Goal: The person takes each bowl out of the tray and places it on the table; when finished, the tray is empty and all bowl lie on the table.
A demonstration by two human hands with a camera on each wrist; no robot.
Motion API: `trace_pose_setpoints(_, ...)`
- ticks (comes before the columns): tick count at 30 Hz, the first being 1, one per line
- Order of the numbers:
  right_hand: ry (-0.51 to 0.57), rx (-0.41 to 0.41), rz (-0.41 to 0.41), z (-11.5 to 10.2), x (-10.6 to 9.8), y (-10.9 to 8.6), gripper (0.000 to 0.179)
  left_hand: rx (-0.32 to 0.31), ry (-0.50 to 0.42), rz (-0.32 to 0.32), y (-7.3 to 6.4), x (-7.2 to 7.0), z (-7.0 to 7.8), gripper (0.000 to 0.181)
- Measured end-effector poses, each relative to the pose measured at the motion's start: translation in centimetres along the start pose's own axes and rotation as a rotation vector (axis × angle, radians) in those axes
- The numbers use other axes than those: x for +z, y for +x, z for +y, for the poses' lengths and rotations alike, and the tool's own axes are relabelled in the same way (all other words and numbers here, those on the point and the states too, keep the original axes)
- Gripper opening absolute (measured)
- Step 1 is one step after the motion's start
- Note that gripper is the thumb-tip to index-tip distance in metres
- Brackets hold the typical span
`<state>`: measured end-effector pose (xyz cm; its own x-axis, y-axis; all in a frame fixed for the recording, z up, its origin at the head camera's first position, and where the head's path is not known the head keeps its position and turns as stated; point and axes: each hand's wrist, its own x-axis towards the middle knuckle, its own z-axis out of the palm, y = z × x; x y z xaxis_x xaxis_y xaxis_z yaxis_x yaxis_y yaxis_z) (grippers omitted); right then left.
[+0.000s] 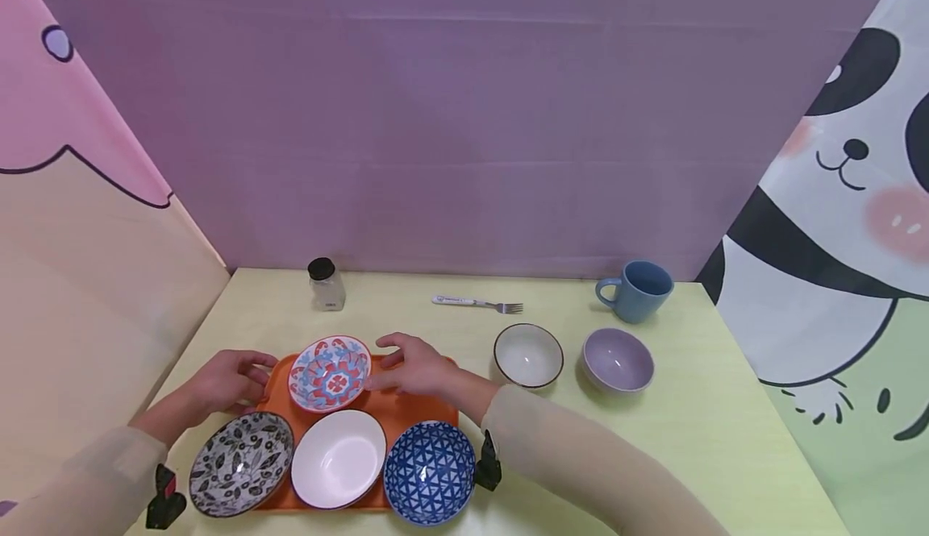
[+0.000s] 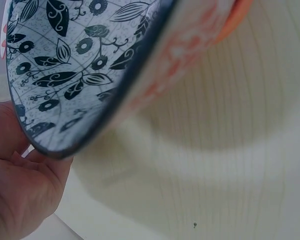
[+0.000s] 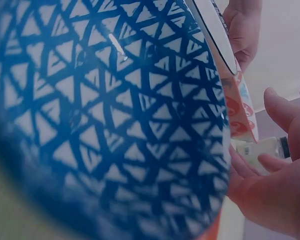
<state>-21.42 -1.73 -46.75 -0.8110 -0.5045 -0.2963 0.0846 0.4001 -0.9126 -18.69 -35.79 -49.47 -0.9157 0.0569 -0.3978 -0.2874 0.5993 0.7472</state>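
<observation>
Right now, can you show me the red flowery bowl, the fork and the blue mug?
Red flowery bowl (image 1: 330,374), head view: middle of its inside.
Fork (image 1: 464,302), head view: its white handle.
Blue mug (image 1: 637,304), head view: outer side.

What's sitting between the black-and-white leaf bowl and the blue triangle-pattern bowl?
The white bowl: it fills the middle between the leaf bowl and the blue bowl, over the orange tray. The head view shows it.

Glossy blue-patterned bowl (image 1: 430,471), smooth plastic-looking tray (image 1: 417,413), wood-grained tabletop (image 1: 697,423)
</observation>
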Motion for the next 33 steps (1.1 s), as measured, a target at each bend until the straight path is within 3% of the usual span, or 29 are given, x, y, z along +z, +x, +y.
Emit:
trace_pose_setpoints(8,0.049,0.059,0.017,0.2,1.5,1.0,0.074,-0.004,-0.008,-0.001,0.0,0.1,0.0,0.058)
trace_pose_setpoints(16,0.059,0.048,0.015,0.3,2.3,1.6,0.078,-0.011,-0.002,-0.003,0.1,-0.1,0.1,0.058)
trace_pose_setpoints(25,0.061,0.072,0.029,0.1,2.5,1.8,0.077,-0.002,-0.013,-0.003,-0.2,0.0,0.3,0.057)
trace_pose_setpoints(33,0.137,0.094,-0.01,0.1,2.3,2.0,0.074,-0.001,-0.007,-0.001,-0.3,0.0,0.4,0.058)
